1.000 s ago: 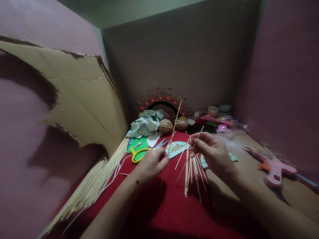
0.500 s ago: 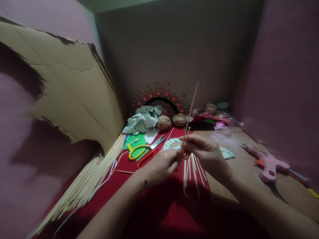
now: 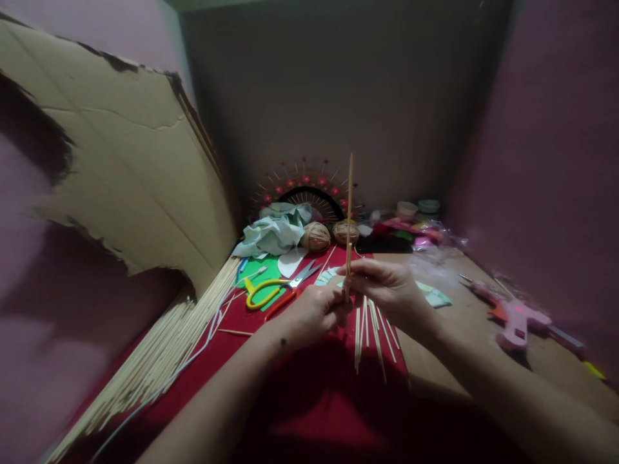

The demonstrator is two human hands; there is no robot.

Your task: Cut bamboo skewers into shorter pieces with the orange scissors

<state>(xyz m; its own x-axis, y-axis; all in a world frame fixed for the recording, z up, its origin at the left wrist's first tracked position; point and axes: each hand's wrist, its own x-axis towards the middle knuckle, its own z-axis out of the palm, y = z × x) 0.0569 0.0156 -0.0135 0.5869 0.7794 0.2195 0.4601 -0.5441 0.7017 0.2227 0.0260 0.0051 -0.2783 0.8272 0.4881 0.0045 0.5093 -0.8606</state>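
Two thin wooden sticks (image 3: 350,200), one long and one shorter, stand nearly upright side by side between my hands. My left hand (image 3: 325,308) is closed round their lower part. The fingertips of my right hand (image 3: 384,283) pinch them just above. Below my hands, several loose sticks (image 3: 374,335) lie fanned out on the red cloth (image 3: 333,419). Left of my hands lie scissors (image 3: 283,287) with one yellow and one orange-red handle. A ring of patterned pale fabric (image 3: 329,277) is partly hidden behind my hands.
A large bundle of sticks (image 3: 155,351) and a white cable (image 3: 193,354) run along the left, beneath torn cardboard (image 3: 126,154). Two twine balls (image 3: 316,236), crumpled cloth (image 3: 273,232) and a flower-trimmed arch (image 3: 305,180) sit at the back. A pink glue gun (image 3: 520,322) lies on the board (image 3: 435,348) at right.
The long stick has swung from leaning right to nearly vertical, lining up with the shorter one. Both hands have shifted slightly left and keep their hold.
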